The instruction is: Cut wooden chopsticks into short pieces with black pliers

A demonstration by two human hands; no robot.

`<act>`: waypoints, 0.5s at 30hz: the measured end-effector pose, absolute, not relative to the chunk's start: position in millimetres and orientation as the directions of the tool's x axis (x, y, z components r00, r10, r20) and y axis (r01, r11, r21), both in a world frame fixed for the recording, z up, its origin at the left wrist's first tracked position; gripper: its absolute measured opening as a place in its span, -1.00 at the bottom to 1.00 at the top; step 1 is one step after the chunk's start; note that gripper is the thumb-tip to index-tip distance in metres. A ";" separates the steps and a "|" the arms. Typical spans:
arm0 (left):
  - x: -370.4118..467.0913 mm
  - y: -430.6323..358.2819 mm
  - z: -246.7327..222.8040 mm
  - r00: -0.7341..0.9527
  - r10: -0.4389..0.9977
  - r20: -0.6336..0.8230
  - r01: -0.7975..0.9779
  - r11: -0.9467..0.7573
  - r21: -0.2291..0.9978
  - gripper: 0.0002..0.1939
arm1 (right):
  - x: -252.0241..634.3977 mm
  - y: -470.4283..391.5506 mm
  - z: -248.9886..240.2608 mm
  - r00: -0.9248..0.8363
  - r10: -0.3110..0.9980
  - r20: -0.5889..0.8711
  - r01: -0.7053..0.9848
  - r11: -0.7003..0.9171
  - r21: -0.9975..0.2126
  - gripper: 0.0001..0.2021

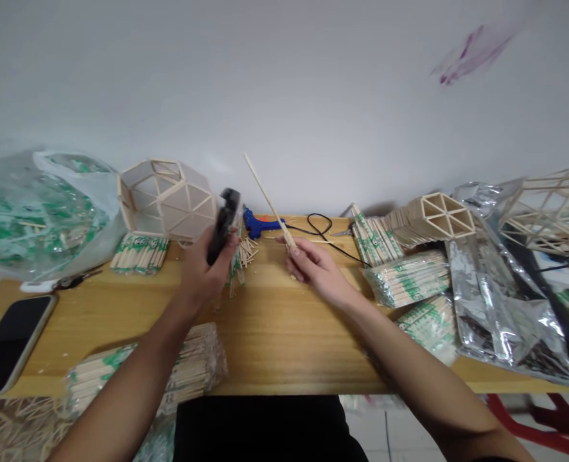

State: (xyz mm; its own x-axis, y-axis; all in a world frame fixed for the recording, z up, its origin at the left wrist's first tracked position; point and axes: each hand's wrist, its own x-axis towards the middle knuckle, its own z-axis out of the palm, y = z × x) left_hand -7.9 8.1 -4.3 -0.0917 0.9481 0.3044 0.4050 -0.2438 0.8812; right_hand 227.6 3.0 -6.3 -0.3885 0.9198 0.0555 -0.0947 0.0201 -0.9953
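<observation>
My left hand point(200, 273) is closed around a black hand tool point(223, 224), smeared by motion, so its exact kind cannot be made out. Between the thumb and fingers of my right hand point(319, 266) are thin wooden chopsticks point(266, 194), slanting up to the left; how many there are is unclear. Short pieces of cut stick point(248, 251) lie in a small heap on the table just right of the black tool. Behind them rests a blue glue gun point(265, 224) with a black cord.
Wrapped chopstick packs point(410, 279) and a honeycomb-like stick form point(441, 217) lie right, beside a silver bag point(501, 308). At left are a stick-built lattice point(169, 199), a plastic bag of wrappers point(43, 212) and a phone point(12, 343). Another pack point(195, 366) sits under my left forearm.
</observation>
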 end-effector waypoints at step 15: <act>-7.0 6.6 -2.4 0.374 0.914 0.158 0.717 -0.393 0.576 -0.44 | 229.4 3.3 -6.9 -0.413 0.906 0.088 0.083 0.133 -0.988 -0.57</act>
